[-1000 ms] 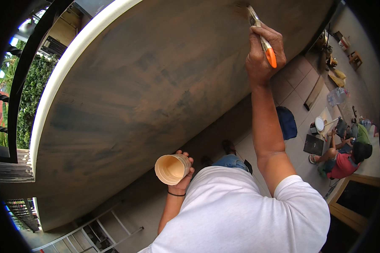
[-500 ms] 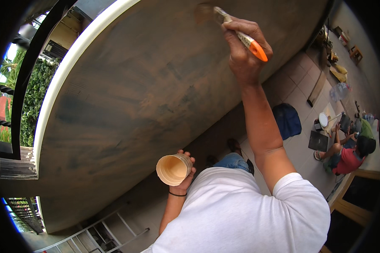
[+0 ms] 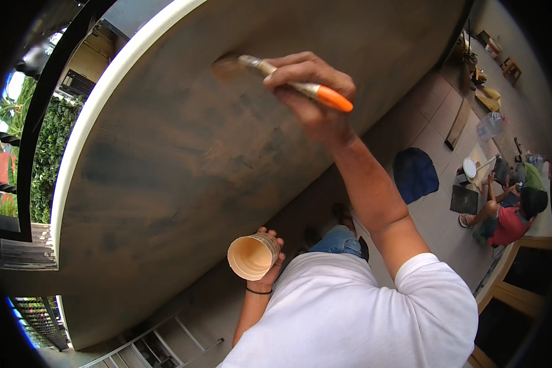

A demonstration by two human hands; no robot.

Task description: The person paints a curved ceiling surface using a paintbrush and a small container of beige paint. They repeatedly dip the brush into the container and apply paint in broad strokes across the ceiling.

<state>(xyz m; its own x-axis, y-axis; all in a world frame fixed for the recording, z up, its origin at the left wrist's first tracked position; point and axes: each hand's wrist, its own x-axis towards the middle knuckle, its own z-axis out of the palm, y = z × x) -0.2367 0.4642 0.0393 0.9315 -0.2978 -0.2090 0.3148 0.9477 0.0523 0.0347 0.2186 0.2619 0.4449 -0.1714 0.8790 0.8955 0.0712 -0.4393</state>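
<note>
The right hand (image 3: pixel 310 92) pinches a paintbrush (image 3: pixel 276 73), its bristles touching the brown curved wall (image 3: pixel 184 153); the left hand (image 3: pixel 268 260) is wrapped around a cup (image 3: pixel 251 256) nearer the body. The staining stroke seems midway; next probably calls for reloading the brush.

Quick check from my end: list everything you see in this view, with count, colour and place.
Paintbrush: one, orange handle, bristles on the panel, upper centre.
Cup: one, tan, lower centre.
Curved panel: one, brown-grey with white rim, fills the middle.
Blue cloth: one, on the tiled floor, right.
Seated person: one, red top, far right on the floor.
Ladder: one, pale, bottom edge.
Right hand: raised, gripping the paintbrush.
Left hand: holding the cup by the waist.
</note>
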